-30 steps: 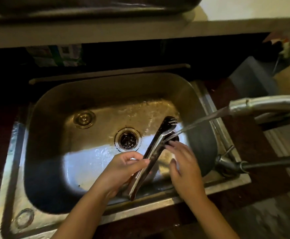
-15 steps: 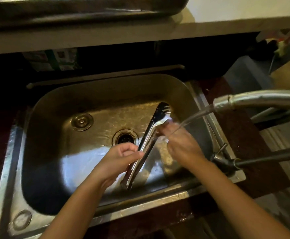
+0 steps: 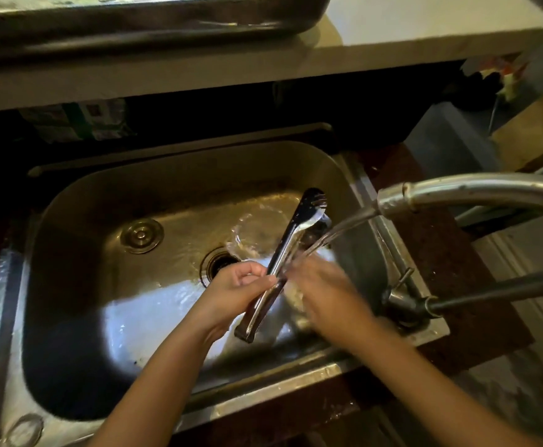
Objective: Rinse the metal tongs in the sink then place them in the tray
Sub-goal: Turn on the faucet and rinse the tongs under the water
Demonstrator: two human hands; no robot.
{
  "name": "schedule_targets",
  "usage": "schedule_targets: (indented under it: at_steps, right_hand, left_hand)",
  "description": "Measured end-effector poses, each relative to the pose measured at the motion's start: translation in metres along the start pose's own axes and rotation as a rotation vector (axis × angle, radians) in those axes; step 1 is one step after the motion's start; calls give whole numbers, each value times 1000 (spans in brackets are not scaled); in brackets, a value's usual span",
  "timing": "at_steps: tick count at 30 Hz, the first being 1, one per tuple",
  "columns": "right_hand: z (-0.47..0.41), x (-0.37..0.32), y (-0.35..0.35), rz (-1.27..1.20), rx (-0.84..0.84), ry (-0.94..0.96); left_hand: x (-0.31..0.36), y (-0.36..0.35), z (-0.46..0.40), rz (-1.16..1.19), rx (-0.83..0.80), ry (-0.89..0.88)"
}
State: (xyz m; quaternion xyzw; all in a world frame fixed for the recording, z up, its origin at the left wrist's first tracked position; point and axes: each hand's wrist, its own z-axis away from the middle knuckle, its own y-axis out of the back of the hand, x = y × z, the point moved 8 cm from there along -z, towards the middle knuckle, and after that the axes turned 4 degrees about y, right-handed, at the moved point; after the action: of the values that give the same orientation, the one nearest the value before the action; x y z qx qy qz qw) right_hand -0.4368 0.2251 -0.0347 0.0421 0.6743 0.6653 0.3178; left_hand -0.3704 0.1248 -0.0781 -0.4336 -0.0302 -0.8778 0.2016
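The metal tongs (image 3: 291, 241) slant over the steel sink (image 3: 102, 227), forked tips up by the far right wall, hinge end low toward me. My left hand (image 3: 242, 287) grips them near the middle. My right hand (image 3: 322, 285) is blurred beside the tongs' shaft, under the water stream (image 3: 338, 232); I cannot tell whether it grips them. A metal tray (image 3: 141, 25) sits on the shelf above the sink.
The tap spout (image 3: 457, 191) reaches in from the right with water running. Its lever (image 3: 476, 293) sticks out over the sink's right rim. The drain (image 3: 220, 262) and a round plug (image 3: 141, 235) lie on the sink floor. Boxes stand in the dark gap behind.
My right hand has slid down the tongs from the tips toward the middle. The tongs stay in my left hand under the stream.
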Motion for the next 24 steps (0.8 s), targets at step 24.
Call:
schedule_targets:
  at_steps: [24]
  right_hand:
    - [10,55,-31,-1351,372,-913]
  left_hand:
    - [-18,8,18,-157,164,-16]
